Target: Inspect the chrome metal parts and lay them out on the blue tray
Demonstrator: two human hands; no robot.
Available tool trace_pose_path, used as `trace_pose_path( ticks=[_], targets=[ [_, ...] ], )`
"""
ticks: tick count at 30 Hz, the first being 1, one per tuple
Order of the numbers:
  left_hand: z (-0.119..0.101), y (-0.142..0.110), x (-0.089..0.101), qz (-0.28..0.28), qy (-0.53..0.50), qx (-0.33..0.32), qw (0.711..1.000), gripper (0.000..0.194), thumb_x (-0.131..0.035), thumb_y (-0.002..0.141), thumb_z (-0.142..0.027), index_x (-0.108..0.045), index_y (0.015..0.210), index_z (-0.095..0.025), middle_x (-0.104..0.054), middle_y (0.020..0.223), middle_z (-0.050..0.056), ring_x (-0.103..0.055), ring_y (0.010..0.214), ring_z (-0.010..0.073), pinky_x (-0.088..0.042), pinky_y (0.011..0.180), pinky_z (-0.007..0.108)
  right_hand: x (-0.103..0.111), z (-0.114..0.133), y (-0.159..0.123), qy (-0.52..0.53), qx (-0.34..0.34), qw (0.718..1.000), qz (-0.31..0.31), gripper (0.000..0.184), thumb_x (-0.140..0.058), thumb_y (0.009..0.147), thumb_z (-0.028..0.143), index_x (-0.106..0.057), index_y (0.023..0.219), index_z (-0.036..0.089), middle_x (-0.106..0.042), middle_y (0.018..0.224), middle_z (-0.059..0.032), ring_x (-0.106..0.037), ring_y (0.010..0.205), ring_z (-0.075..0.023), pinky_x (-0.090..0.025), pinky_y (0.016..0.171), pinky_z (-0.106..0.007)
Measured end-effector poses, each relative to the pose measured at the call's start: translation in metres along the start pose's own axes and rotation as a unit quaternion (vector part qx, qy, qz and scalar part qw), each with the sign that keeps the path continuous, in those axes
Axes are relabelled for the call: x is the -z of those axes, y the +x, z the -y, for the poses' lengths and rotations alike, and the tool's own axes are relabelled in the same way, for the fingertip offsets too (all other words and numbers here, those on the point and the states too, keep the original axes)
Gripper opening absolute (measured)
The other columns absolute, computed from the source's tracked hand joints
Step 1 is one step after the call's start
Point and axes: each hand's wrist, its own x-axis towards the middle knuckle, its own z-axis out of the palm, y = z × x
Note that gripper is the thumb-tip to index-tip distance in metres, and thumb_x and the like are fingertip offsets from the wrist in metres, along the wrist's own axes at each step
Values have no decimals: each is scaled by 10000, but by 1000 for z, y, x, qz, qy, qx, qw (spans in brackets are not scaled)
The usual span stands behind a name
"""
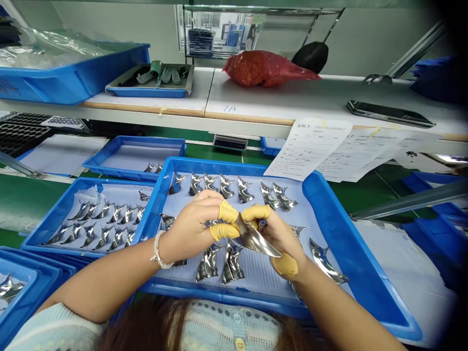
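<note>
The left hand (204, 218) and right hand (283, 234), in yellow finger covers (225, 231), grasp a curved metal piece (256, 239) above a blue tray (353, 243).

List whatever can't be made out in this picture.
All in the head view:
Held metal piece: gripped end, covered by fingers.
Small blue object: mostly hidden by right hand.
Far metal piece in large tray: partly hidden by left hand.
Paper sheets: fine print, too small to read.
Lower-left tray: cut off by left edge.
</note>
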Motion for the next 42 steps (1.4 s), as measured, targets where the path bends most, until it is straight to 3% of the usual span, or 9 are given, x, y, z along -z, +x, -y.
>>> trace_pose_path(
  ticks=[4, 9, 18, 26, 37, 42],
  targets=[
    [0, 0, 0, 6, 3, 2, 1000, 332, -507, 844, -466, -655, 800, -173, -677, 789, 25, -558, 834, 144, -402, 854, 299, 2, 6, 6, -77, 64, 995, 24, 611, -319, 761, 794, -478, 807, 206, -386, 690, 4, -335, 554, -131, -312, 474, -261],
    [0, 1, -1, 20, 11, -3, 1000, 345, -494, 847, -477, -656, 798, -176, -672, 797, 25, -554, 812, 140, -397, 840, 299, 1, 4, 9, -129, 140, 981, 24, 567, -283, 827, 735, -460, 779, 199, -377, 650, 2, -335, 549, -146, -295, 488, -276],
    [1, 2, -1, 35, 6, -3, 999, 310, -511, 852, -449, -667, 807, -185, -678, 830, 25, -556, 802, 137, -385, 848, 305, 0, 9, 9, -170, 133, 976, 36, 541, -274, 847, 712, -433, 729, 208, -374, 640, -3, -344, 543, -155, -293, 491, -285],
    [3, 2, -4, 51, -20, 9, 998, 345, -498, 842, -479, -673, 799, -184, -674, 816, 32, -563, 819, 143, -393, 844, 306, -2, 5, 4, -206, 161, 965, 10, 378, -410, 897, 536, -415, 708, 208, -327, 629, 13, -304, 526, -137, -251, 468, -268],
    [2, 2, -7, 54, -35, 23, 998, 351, -487, 852, -488, -672, 786, -196, -667, 796, 30, -557, 820, 146, -411, 832, 307, -8, 8, 5, -205, 178, 962, -17, 362, -412, 922, 436, -324, 641, 226, -248, 607, 29, -234, 496, -132, -201, 441, -274],
    [3, 3, -7, 42, -50, 15, 998, 347, -498, 842, -480, -665, 777, -183, -662, 774, 29, -555, 798, 139, -404, 834, 304, -7, 11, 5, -173, 199, 964, 0, 413, -380, 934, 487, -366, 620, 219, -284, 580, 22, -254, 479, -131, -207, 426, -276]
  ],
)
